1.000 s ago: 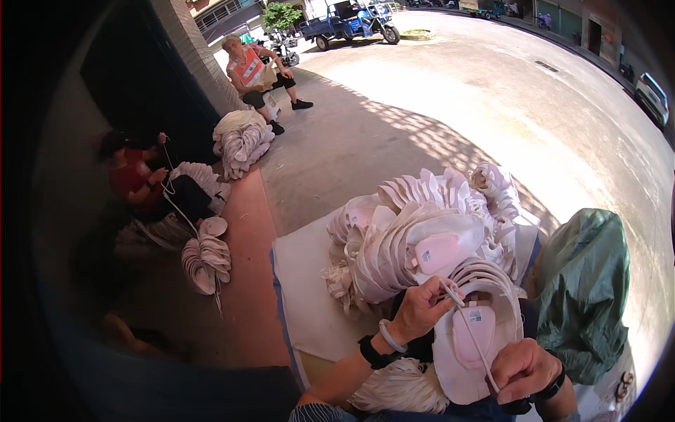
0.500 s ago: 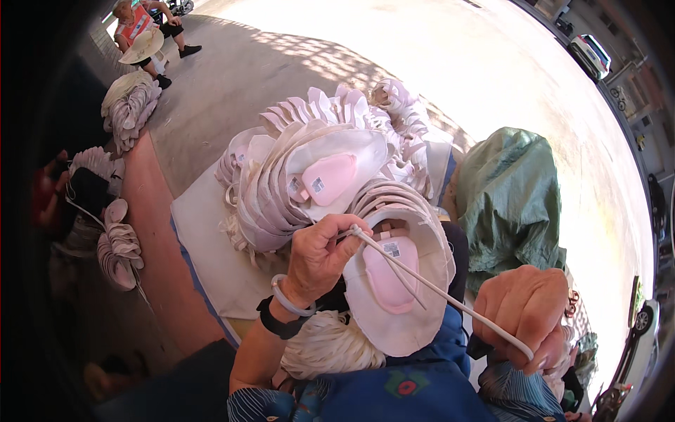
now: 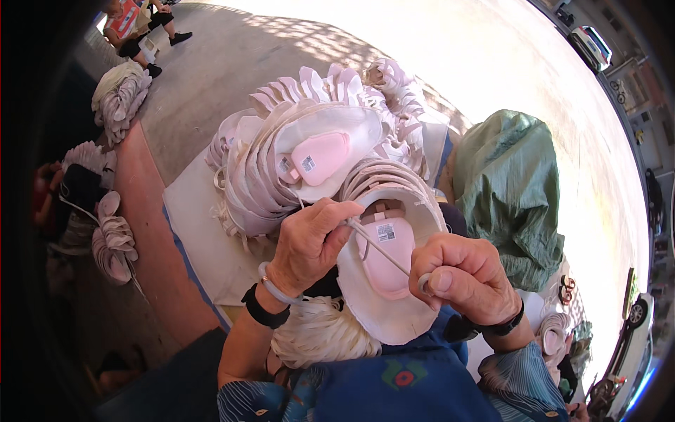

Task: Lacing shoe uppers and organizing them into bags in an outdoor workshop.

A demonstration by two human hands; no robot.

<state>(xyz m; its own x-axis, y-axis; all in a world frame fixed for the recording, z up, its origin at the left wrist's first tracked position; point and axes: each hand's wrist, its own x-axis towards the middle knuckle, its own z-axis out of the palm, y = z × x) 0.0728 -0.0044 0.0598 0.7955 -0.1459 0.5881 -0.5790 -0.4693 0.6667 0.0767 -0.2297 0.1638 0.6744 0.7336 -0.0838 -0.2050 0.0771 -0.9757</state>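
My left hand (image 3: 307, 243) pinches a thin white lace (image 3: 386, 252) between thumb and fingertips, where the lace seems to loop. In a closed fist, my right hand (image 3: 467, 274) grips the other end, and the lace runs taut between them. Just below it lies a white shoe upper (image 3: 365, 306) with a pink padded tongue (image 3: 391, 271) bearing a printed label. It is the nearest of a nested row of uppers reaching away from me. Whether the lace passes through the upper is hidden by my left fingers. A bundle of white laces (image 3: 323, 334) rests by my left forearm.
A larger pile of shoe uppers (image 3: 264, 172) spreads ahead on a pale sheet (image 3: 200, 218). To the right stands a bulky green sack (image 3: 506, 190). More bundled uppers (image 3: 123, 98) sit at left. A person in an orange vest (image 3: 126, 21) sits at the far left.
My right hand has come in left toward the upper and turned, shortening the stretch of lace between my hands. My left hand still pinches the lace. The view has shifted slightly.
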